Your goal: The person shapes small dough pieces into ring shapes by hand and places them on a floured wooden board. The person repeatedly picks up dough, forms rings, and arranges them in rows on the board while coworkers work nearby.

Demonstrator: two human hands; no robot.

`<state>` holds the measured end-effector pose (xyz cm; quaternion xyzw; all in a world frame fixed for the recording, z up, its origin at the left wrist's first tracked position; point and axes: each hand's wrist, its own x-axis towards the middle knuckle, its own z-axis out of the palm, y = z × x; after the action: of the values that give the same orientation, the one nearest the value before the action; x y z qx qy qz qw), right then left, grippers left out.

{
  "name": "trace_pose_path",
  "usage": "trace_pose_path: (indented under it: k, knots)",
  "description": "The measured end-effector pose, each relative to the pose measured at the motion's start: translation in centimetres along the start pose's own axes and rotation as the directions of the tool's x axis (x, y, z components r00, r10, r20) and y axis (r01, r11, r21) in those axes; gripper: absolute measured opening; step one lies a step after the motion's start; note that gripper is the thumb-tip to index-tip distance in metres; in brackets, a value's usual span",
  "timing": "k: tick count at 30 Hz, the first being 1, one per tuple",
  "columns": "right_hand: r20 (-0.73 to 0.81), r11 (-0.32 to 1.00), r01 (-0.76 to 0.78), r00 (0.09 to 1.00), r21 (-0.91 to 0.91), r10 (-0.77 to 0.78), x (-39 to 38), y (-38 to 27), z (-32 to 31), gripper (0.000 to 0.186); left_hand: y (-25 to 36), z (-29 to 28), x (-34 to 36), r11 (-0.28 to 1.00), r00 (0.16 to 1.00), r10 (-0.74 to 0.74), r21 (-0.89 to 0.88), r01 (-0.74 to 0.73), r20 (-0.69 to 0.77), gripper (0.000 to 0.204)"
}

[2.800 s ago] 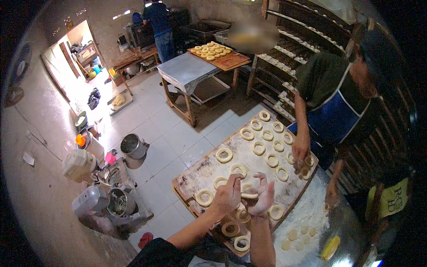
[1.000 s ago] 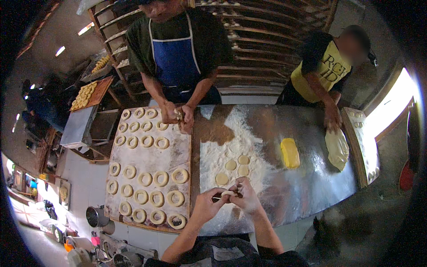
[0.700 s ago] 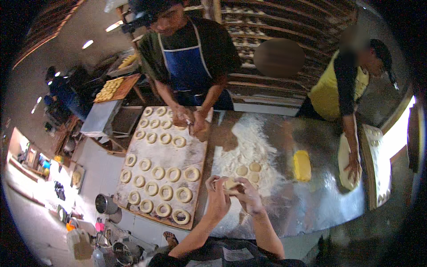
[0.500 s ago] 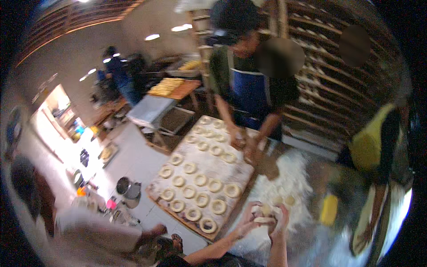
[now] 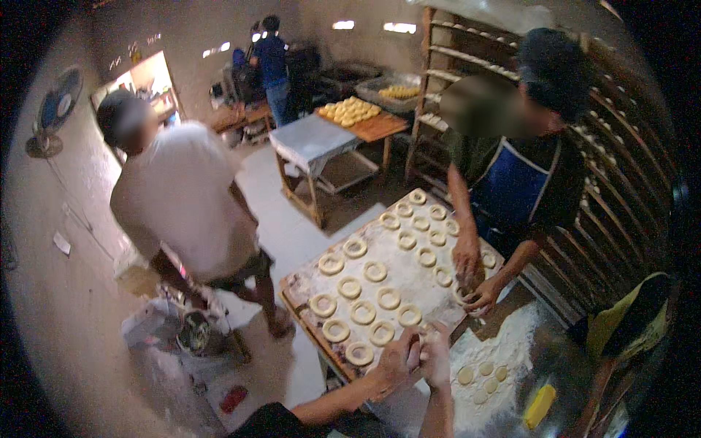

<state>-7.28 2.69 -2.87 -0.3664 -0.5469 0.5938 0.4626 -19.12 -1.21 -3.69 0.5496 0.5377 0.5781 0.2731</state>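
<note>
My left hand (image 5: 398,359) and my right hand (image 5: 436,354) are closed together around pale dough (image 5: 421,349), which their fingers mostly hide. They are over the lower right edge of a floured wooden board (image 5: 415,280) that holds several dough rings (image 5: 363,312). Right of my hands, spilled flour (image 5: 500,336) covers part of the metal table, with several flat dough discs (image 5: 465,376) on it and a yellow block (image 5: 540,405) nearby.
A co-worker in a blue apron (image 5: 511,179) handles dough opposite me, another in yellow (image 5: 621,321) at far right. A person in a pale shirt (image 5: 186,197) stands left, beside mixing equipment (image 5: 196,332). Behind are racks (image 5: 606,168), a side table (image 5: 307,146) and another person (image 5: 274,66).
My view has swung from the metal table toward the left of the room. A person in a pale shirt has moved into view at left. My hands stay closed on dough.
</note>
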Motion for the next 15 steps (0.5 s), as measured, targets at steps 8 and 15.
trace_pose_path:
  k: [8,15]
  knots:
    - [0.362,0.998,-0.048,0.931,-0.029,0.055,7.7,1.3,11.3,0.059,-2.5,-12.0,5.3,0.99,0.995,0.014,0.141,0.0,-0.101,0.02]
    - [0.385,0.905,0.232,0.919,-0.357,-0.084,13.6,6.2,18.7,0.054,-6.0,-19.7,8.4,0.942,0.983,-0.131,0.293,0.164,-0.128,0.019]
